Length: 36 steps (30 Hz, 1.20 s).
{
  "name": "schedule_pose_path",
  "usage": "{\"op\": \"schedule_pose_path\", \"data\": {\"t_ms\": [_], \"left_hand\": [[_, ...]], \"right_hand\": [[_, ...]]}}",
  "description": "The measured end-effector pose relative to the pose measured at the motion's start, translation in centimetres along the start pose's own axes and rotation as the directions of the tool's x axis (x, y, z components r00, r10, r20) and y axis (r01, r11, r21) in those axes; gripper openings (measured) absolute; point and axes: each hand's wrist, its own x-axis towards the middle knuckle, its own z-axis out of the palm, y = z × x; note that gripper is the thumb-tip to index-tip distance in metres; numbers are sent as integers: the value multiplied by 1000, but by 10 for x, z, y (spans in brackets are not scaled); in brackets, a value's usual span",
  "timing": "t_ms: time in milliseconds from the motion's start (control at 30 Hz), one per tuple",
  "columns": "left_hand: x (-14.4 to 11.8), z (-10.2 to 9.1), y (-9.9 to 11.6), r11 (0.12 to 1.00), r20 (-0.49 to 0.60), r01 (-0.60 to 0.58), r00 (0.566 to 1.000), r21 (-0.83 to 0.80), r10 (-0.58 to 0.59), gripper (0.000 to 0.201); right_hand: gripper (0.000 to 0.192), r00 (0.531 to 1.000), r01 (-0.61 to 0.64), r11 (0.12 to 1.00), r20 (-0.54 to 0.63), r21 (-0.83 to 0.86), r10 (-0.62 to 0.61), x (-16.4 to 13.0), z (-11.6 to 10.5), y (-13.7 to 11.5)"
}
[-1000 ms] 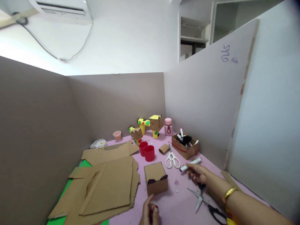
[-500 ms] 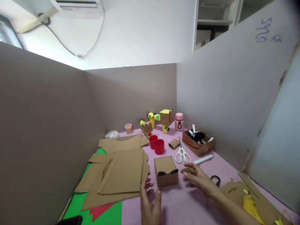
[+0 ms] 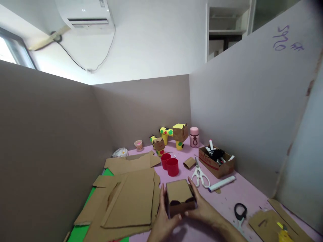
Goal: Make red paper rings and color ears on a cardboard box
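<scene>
A small cardboard box point(image 3: 178, 191) with two dark rounded pieces along its front top edge is between my hands, over the pink tabletop. My left hand point(image 3: 165, 213) is wrapped round its left side, the thumb at the front. On the other side, my right hand point(image 3: 202, 206) grips it with fingers along the side and thumb on the front face. Beyond the box stand two red cups point(image 3: 172, 167). White-handled scissors point(image 3: 200, 176) lie to its upper right, near a white marker point(image 3: 222, 184) and a short cardboard tube point(image 3: 189, 163).
Flat cardboard sheets point(image 3: 131, 198) cover the left side. A box of markers point(image 3: 217, 164) and a pink bottle point(image 3: 194, 137) stand along the right partition. Yellow spotted cardboard figures point(image 3: 166, 131) are at the back. Black-handled scissors point(image 3: 240, 211) and a yellow tool point(image 3: 284, 233) lie at right.
Both hands, apart from the box half a second ago, have closed on its two sides. The camera view has tilted slightly upward.
</scene>
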Motion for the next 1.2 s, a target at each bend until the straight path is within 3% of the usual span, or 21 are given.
{"op": "schedule_pose_path", "data": {"t_ms": [100,433,633,1200], "left_hand": [[1,-3,-1,998,31,-55,998,-16,55,102],[-5,-1,4,992,-147,-17,989,-126,-1,100],[-12,2,16,993,-218,15,975,-115,-40,85],[-15,5,18,991,-210,77,973,-112,-99,72]], "right_hand": [[128,1000,21,999,-17,27,-21,1,-1,0],[103,996,51,996,-78,72,-46,-2,12,-5],[85,994,64,995,-91,74,-58,-9,19,-4],[68,986,60,993,-163,97,-43,-12,18,-2]]}}
